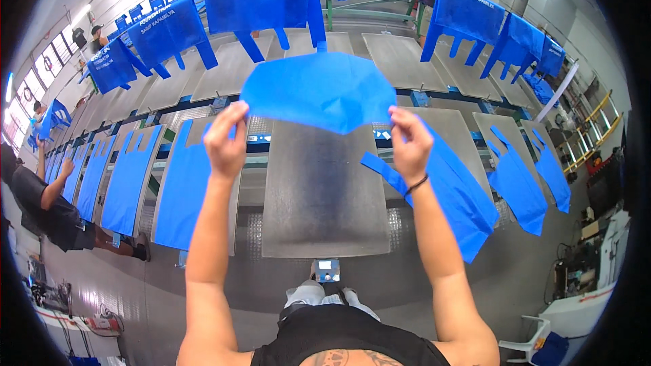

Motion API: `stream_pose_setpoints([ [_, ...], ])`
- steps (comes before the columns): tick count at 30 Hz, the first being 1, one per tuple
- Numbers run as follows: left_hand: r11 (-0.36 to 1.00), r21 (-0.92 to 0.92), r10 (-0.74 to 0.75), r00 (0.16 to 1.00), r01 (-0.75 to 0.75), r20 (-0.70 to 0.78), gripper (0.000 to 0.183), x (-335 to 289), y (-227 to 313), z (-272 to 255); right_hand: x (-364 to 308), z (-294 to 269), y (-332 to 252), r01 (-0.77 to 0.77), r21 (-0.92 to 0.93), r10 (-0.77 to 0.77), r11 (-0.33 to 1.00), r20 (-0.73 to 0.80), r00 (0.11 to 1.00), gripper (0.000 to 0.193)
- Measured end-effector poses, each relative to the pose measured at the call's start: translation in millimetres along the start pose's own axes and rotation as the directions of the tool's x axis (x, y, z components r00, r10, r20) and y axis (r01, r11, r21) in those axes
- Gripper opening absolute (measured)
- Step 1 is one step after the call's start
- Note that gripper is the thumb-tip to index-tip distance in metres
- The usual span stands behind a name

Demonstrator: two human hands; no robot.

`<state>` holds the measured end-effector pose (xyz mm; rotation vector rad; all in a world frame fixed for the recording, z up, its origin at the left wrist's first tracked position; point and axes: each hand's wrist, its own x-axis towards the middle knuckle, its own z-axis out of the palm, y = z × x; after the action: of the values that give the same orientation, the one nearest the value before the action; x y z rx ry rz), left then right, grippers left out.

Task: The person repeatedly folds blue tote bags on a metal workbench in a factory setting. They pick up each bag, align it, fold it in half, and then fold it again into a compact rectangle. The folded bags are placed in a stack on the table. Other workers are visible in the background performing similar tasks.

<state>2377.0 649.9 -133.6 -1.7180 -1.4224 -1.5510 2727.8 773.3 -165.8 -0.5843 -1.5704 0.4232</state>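
Observation:
Both my arms reach forward, raising a blue fabric bag (319, 89) by its near corners. My left hand (226, 139) pinches the left corner, and my right hand (411, 142) pinches the right one. Between them the fabric stretches out, sagging a little at its near edge. Below it lies a grey flat board (324, 196) with a darker middle. Beside my right forearm another blue bag (456, 196) with strap-like handles lies askew, partly hidden by my hand. To the left of my left forearm, a blue bag (182, 190) lies flat on its own board.
Several printed blue bags, such as the hanging bag (264, 3), hang along a line ahead. More boards with blue bags run left and right. A co-worker (44, 186) stands at the far left, arms raised. A white chair (532, 340) is at the lower right.

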Motion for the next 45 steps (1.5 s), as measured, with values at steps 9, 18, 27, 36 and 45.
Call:
stream_pose_setpoints([
  [9,0.946,0.044,-0.315,0.881,0.320,0.354,0.021,-210.1,-69.7,46.9,-192.8,1.4,120.8,-0.103,-0.339,0.196,0.935,0.251,0.948,0.014],
  [18,0.897,0.164,-0.439,0.778,0.411,0.449,0.016,-307.7,-21.7,-2.2,-278.5,-39.5,70.0,-0.091,-0.449,0.255,0.889,0.320,0.912,0.012],
  [27,0.904,0.187,-0.427,0.785,0.385,0.448,0.015,-334.4,13.1,-29.0,-310.6,-65.2,42.5,-0.067,-0.489,0.252,0.870,0.324,0.912,0.012],
  [36,0.929,0.199,-0.369,0.806,0.312,0.463,0.014,-349.9,25.7,-40.5,-328.3,-74.5,23.2,-0.110,-0.503,0.283,0.857,0.282,0.917,0.016],
  [45,0.936,0.190,-0.351,0.807,0.295,0.474,0.015,-352.4,32.3,-47.1,-332.2,-80.6,15.9,-0.097,-0.520,0.292,0.849,0.307,0.906,0.015],
])
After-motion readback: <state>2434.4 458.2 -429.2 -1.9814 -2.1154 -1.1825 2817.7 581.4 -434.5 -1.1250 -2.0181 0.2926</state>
